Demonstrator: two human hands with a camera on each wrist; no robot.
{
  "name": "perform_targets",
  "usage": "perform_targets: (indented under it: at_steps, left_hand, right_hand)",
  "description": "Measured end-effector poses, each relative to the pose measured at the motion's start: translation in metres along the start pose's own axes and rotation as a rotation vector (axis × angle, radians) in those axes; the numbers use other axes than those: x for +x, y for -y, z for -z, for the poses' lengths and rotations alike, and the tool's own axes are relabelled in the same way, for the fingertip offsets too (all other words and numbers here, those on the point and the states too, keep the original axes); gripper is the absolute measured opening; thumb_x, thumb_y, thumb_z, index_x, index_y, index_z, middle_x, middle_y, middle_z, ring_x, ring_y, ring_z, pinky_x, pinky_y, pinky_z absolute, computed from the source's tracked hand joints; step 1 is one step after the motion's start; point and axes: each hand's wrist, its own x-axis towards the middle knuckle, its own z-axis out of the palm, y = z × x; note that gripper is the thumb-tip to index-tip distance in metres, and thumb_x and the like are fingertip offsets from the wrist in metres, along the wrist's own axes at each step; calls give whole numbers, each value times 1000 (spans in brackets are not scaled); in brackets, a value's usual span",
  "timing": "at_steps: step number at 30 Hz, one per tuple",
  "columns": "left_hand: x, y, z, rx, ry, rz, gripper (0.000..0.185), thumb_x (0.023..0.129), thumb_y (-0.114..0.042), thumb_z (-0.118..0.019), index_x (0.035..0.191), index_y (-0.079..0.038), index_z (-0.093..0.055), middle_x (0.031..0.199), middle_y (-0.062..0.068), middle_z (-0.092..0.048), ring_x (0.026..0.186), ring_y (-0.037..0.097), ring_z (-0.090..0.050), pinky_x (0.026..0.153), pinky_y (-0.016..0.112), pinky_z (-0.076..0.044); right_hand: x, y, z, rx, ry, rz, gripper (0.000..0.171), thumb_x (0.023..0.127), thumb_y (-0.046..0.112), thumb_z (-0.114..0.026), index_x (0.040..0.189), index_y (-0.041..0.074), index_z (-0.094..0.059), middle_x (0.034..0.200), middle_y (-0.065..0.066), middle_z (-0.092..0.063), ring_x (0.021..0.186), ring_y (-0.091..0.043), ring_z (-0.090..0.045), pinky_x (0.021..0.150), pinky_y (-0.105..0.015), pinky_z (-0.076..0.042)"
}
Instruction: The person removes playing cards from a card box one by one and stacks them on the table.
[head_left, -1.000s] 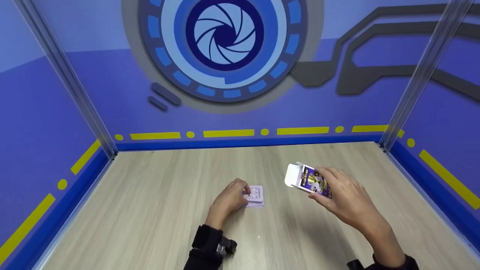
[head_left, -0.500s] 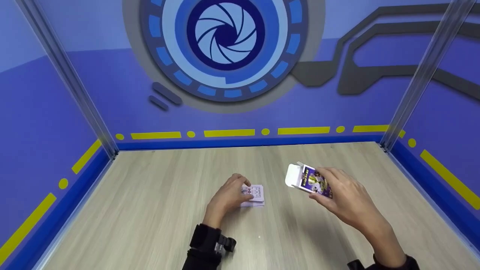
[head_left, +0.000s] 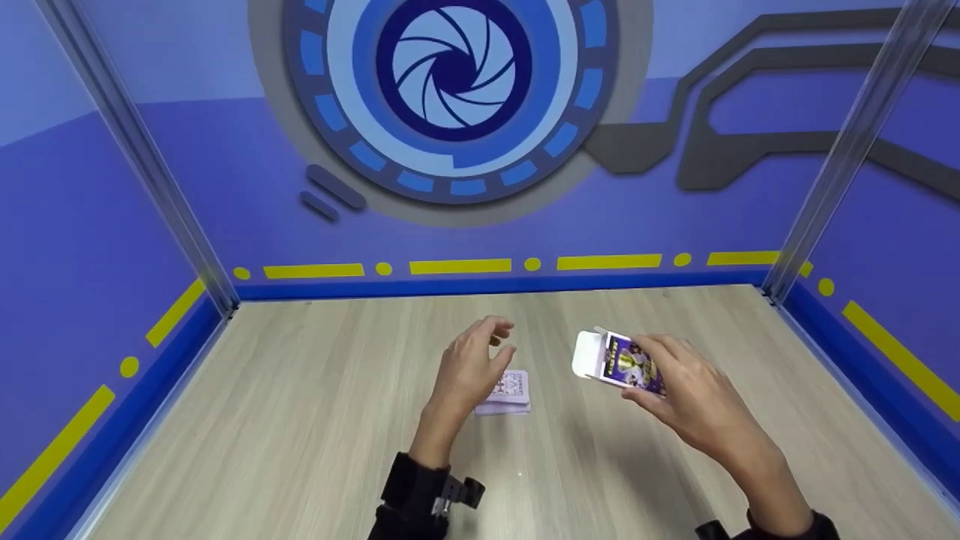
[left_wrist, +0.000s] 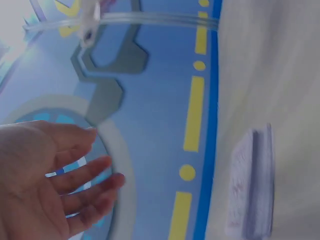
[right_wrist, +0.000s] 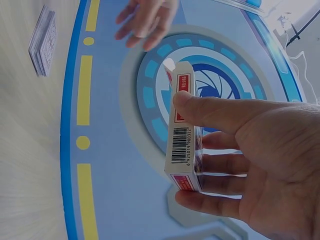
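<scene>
Blue walls with yellow dashes and a large aperture emblem enclose a pale wood-grain desk. At centre frame of the head view, a deck of cards lies flat on the desk, patterned back up. The left hand hovers above the deck's left edge, its grip open, fingers relaxed and loosely spread, holding nothing. To the right of centre, the right hand holds a purple card box clear of the desk, grip closed around it, thumb on one narrow side and fingers on the other. The box's white flap is open and points left, toward the deck.
</scene>
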Motion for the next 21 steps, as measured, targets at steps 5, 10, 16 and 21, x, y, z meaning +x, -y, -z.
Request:
perform_targets:
  at_steps: [5,10,16,21]
  left_hand:
    - [-2,-26,-2,-272,-97,-90,12,99,-7,-68,111,-5,-69,98,3,-70,88,15,-66,77,32,-57]
    - [-9,-48,-7,-399,-54,-96,8,100,-8,-68,107,-6,-66,96,2,-67,86,12,-63,76,27,-55]
    - [-15,-67,-16,-464,42,-102,5,99,-6,-68,102,-7,-65,93,0,-65,83,9,-59,75,25,-53]
    - [-16,-69,-25,-491,72,-91,6,98,-4,-69,101,-7,-64,92,0,-65,82,7,-59,74,24,-54]
  right_hand:
    - [-1,0,0,-2,7,-8,68,80,22,-91,137,2,-61,131,-18,-62,115,-35,-61,87,-58,-53]
    - [0,2,-1,-4,23,-21,69,79,21,-92,138,2,-60,132,-18,-62,115,-35,-60,88,-58,-53]
    - [1,6,-2,8,48,-31,70,79,20,-92,139,5,-60,133,-16,-61,115,-33,-60,87,-56,-54]
    - [0,10,-5,13,49,-21,72,78,19,-93,140,4,-59,133,-15,-61,113,-30,-59,86,-53,-55]
